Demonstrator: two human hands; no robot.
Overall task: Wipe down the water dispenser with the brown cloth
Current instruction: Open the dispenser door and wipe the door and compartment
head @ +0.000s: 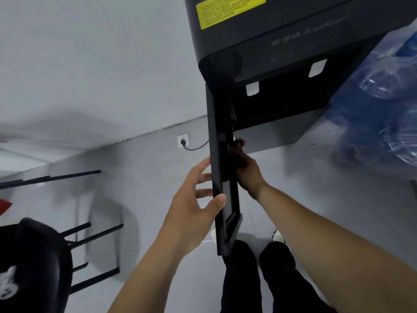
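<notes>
A dark grey water dispenser (pixel 266 41) with a yellow label fills the upper middle and right of the view. Its lower cabinet door (pixel 220 168) stands swung open toward me. My left hand (pixel 194 206) grips the outer edge of that door, thumb on the front and fingers behind. Behind the door's inner face is my right hand (pixel 247 172), closed around a dark brown cloth (pixel 239 144) that is pressed against the door. Most of the cloth is hidden by the hand and the door.
Blue water bottles in clear wrap (pixel 383 105) stand right of the dispenser. A wall socket (pixel 183 140) with a black plug and cable sits to its left. A black chair (pixel 45 251) is at lower left. My legs and shoes (pixel 259 267) are below.
</notes>
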